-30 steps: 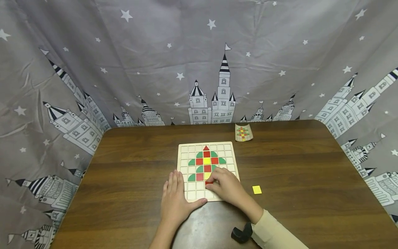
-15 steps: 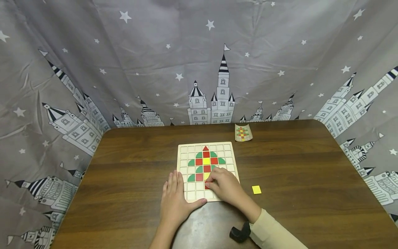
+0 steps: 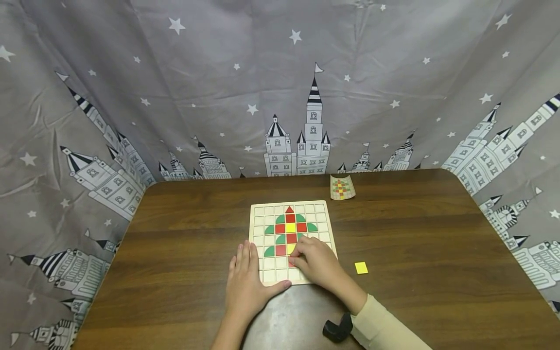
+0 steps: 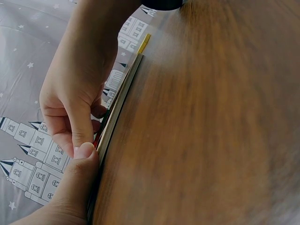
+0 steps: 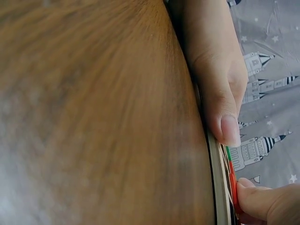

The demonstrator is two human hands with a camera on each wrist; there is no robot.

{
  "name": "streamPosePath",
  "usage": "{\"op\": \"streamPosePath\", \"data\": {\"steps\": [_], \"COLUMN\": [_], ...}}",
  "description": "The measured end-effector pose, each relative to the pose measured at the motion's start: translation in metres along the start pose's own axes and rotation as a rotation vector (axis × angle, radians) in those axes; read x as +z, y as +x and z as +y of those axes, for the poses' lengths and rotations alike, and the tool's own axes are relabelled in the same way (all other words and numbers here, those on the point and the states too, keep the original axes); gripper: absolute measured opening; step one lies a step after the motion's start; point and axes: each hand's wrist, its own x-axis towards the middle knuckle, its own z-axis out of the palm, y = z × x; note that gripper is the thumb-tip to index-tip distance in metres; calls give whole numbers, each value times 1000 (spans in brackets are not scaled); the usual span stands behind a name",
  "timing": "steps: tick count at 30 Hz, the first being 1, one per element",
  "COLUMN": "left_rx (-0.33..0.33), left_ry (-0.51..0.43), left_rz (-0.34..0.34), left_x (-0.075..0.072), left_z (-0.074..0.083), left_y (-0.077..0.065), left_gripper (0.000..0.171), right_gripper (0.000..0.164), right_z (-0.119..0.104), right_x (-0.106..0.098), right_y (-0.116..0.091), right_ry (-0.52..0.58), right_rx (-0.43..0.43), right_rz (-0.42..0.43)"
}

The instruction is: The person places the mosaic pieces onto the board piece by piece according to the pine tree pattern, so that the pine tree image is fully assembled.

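Observation:
A pale wooden grid board (image 3: 268, 275) lies on the table, its red, yellow and green tiles forming a tree shape. My left hand (image 3: 246, 284) rests along the board's left side with fingers straight, its thumb lying at the front edge. Thumb and fingertips of my right hand (image 3: 321, 262) are at a red square tile (image 3: 291, 263), just below the lowest yellow tile of the pattern. In the right wrist view those fingertips pinch the red tile (image 5: 234, 192) close against the board. My right hand hides part of the pattern's right side.
A loose yellow square tile (image 3: 361, 268) lies right of the board. Behind it, near the table's back edge, is a slightly curled pattern card (image 3: 342, 187). A black strap piece (image 3: 338, 328) sits by the right sleeve, and a grey castle-print curtain (image 3: 210, 97) hangs behind.
The red tile under my right fingertips has gone from tilted to lying flatter in its grid cell. My left hand has stayed in place on the board.

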Motion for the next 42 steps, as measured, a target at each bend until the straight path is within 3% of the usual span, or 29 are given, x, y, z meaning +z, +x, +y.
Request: {"op": "streamPosePath", "data": {"steps": [18, 28, 34, 42], "left_rx": [2, -7, -13, -9], "left_ry": [-5, -7, -14, -24], "left_rz": [14, -5, -16, -23], "left_x": [1, 0, 0, -1], "left_z": [-1, 0, 0, 0], "left_y": [-1, 0, 1, 1], "left_gripper": [138, 139, 140, 140], "right_gripper": [5, 10, 16, 32], "right_z": [-1, 4, 23, 67], "right_x": [-1, -13, -35, -69], "right_y": [-1, -12, -29, -62], "right_ry": [-42, -56, -52, -77], "right_rx": [-42, -55, 10, 109], "right_rz": [-4, -6, 14, -5]}}
